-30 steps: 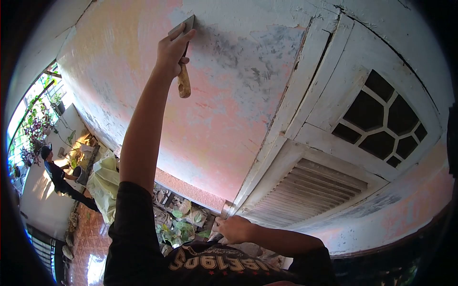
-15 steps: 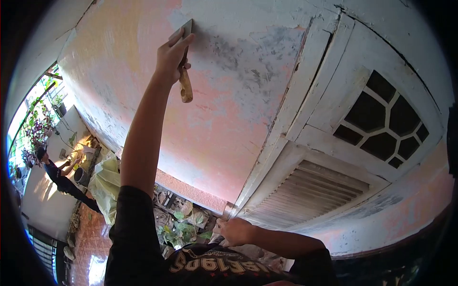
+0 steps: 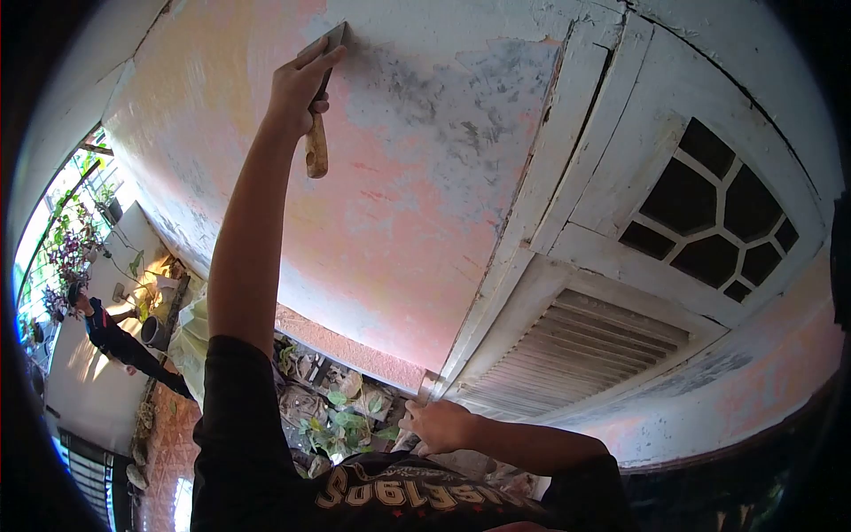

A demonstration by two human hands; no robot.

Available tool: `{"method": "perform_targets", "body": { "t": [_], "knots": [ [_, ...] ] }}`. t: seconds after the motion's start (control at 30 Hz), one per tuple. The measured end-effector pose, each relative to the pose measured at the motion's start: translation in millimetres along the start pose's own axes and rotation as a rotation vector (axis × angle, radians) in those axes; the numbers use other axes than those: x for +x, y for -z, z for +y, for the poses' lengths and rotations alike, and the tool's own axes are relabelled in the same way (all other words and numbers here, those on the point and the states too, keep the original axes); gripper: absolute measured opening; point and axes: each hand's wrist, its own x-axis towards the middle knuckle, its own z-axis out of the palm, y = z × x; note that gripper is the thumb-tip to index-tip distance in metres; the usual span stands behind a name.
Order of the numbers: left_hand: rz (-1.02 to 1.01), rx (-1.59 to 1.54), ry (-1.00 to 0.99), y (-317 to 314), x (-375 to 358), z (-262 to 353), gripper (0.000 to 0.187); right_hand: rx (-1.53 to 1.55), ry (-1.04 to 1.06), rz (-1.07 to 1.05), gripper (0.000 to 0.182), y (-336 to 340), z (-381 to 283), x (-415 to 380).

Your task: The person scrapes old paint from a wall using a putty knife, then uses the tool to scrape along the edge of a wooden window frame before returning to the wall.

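Note:
My left hand [image 3: 301,89] reaches high up the wall [image 3: 381,213] and is closed around a putty knife [image 3: 316,151] with a worn wooden handle. Its fingers press along the metal blade, whose edge meets the painted surface near the top. Patches of pink, white and grey show where the paint is uneven. Low down, close to my chest, my right hand [image 3: 439,426] is closed with its fingers curled. Whatever it may hold is mostly hidden.
Right of the wall stands a white door frame [image 3: 523,239] with a louvred panel [image 3: 576,346] and a vent grille [image 3: 709,213]. Rubble and leafy plants [image 3: 341,426] lie below. A person [image 3: 111,337] stands at far left by a bucket [image 3: 153,331] and a pale sheet [image 3: 191,346].
My left hand and the putty knife have shifted up and left along the wall. My right hand stays nearly in place. The person at far left has lowered an arm.

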Motion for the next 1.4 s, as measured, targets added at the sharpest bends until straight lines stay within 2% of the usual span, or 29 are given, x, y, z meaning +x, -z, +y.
{"method": "perform_targets", "body": {
  "t": [0.83, 1.1, 1.27, 1.4],
  "knots": [
    [0.098, 0.043, 0.03, -6.8, -10.7, -2.4, 0.053, 0.029, -0.035, -0.07, 0.066, 3.9, -1.4, 2.5],
    [0.085, 0.039, 0.041, -6.1, -1.6, -1.4, 0.053, 0.001, -0.042, -0.066, 0.069, -7.6, 4.5, 9.2],
    [0.096, -0.022, -0.009, -7.5, 5.0, -25.5, 0.056, -0.012, -0.032, -0.063, 0.069, -2.1, 1.4, 4.6],
    [0.065, -0.004, 0.014, -5.3, 3.2, -14.0, 0.057, 0.03, -0.041, -0.028, 0.071, -2.9, 2.5, 1.5]
  ]
}}
